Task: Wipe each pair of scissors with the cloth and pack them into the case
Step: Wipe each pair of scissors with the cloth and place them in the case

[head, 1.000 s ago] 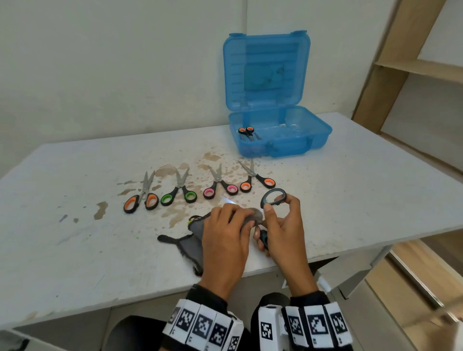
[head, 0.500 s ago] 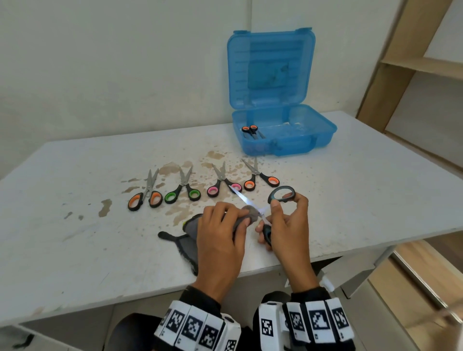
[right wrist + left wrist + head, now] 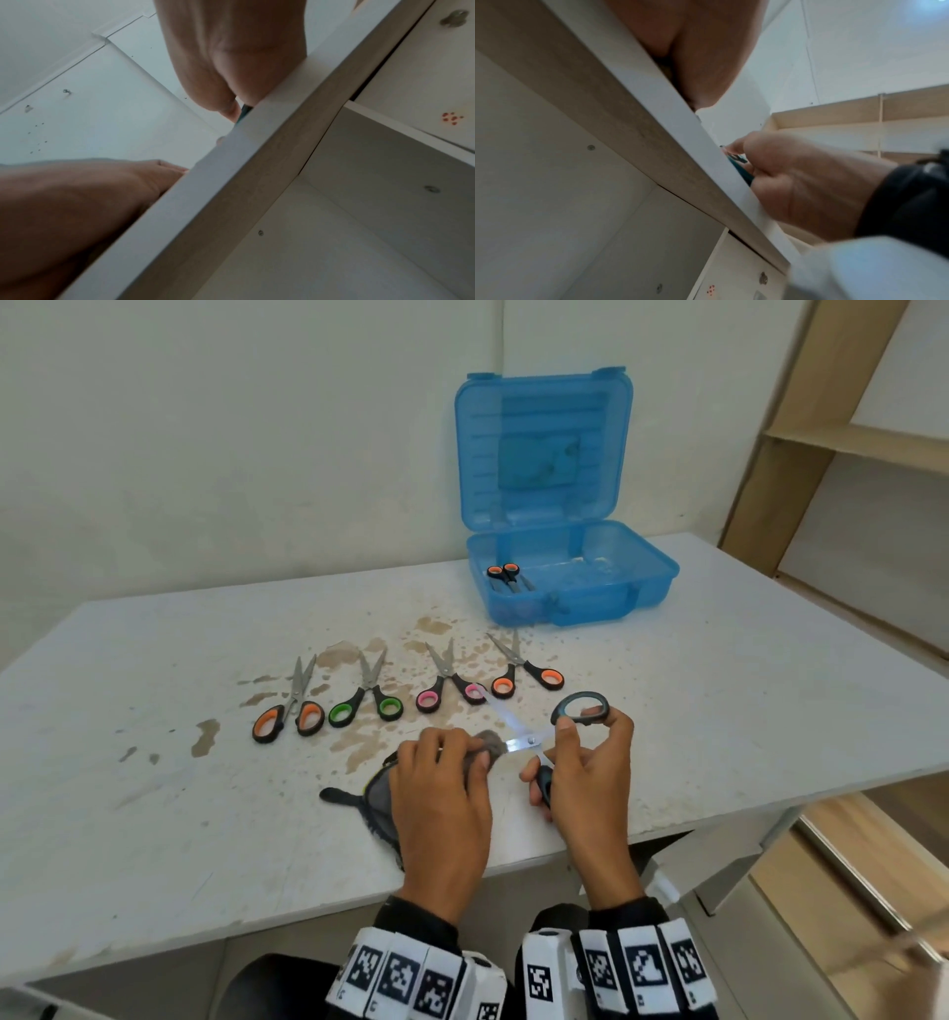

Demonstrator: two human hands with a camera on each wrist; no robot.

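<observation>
Scissors (image 3: 534, 742) lie splayed between my grips near the bench's front edge: right hand (image 3: 585, 778) pinches handles, left hand (image 3: 441, 793) pinches cloth (image 3: 382, 796) around one blade.

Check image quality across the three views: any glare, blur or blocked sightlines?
Head view: sharp, evenly lit; glare whitens the blades of the held scissors; wide-angle bending at the edges. Left wrist view: soft, the table edge hides the cloth; the right hand is visible. Right wrist view: soft too, table edge blocking the fingers.

Black sleeves (image 3: 421, 914), white wristbands (image 3: 411, 978) printed with black square markers.
</observation>
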